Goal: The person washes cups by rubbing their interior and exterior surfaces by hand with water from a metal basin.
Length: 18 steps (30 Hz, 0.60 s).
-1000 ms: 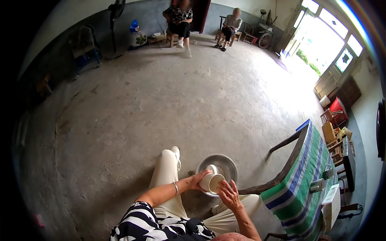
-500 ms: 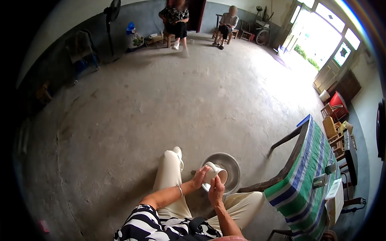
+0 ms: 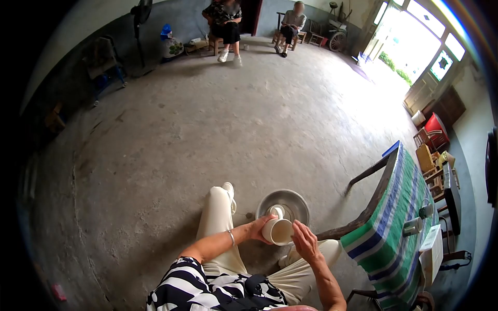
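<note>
A white mug is tilted so that its round mouth faces up towards me. My left hand is closed around its side. A white loop at the far side of the mug looks like its handle. Beside the right edge of the rim is my right hand, its fingers bent and pressed together; whether they touch the mug or hold something small does not show. Mug and left hand are over the near side of a metal basin on the floor, hiding part of its inside.
On my right stands a table with a green, blue and white striped cloth, bearing a metal mug and a glass mug. Two people sit by the far wall. A red tub stands near the bright doorway.
The mug has turned so its mouth faces more towards me. My right hand has moved from the mug's near side to the right of its rim; the left keeps its hold.
</note>
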{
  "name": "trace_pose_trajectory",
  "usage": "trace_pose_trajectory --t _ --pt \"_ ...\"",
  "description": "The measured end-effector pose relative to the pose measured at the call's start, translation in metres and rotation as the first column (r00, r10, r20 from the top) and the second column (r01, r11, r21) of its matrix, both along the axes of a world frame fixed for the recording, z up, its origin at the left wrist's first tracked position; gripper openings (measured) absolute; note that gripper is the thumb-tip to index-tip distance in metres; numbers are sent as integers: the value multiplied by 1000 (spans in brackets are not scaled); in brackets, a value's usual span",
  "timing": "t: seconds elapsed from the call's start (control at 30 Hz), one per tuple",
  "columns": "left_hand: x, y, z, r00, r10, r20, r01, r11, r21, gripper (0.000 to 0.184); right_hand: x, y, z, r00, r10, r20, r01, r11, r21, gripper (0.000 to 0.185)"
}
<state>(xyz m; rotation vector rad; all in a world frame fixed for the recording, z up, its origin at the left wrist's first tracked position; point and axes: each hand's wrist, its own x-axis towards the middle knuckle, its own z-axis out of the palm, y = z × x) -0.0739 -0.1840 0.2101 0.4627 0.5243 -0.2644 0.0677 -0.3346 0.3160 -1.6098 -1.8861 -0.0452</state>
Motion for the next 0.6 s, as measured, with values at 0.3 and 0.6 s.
trace_pose_trajectory --t 0.3,0.6 --pt "-1 -1 3 986 152 61 -158 983 94 55 -8 31 -58 902 -315 -294 248 937 -245 15" --pt "0 -7 -1 896 419 148 -444 827 344 40 -48 9 -74 -65 -470 -880 79 877 -474 19"
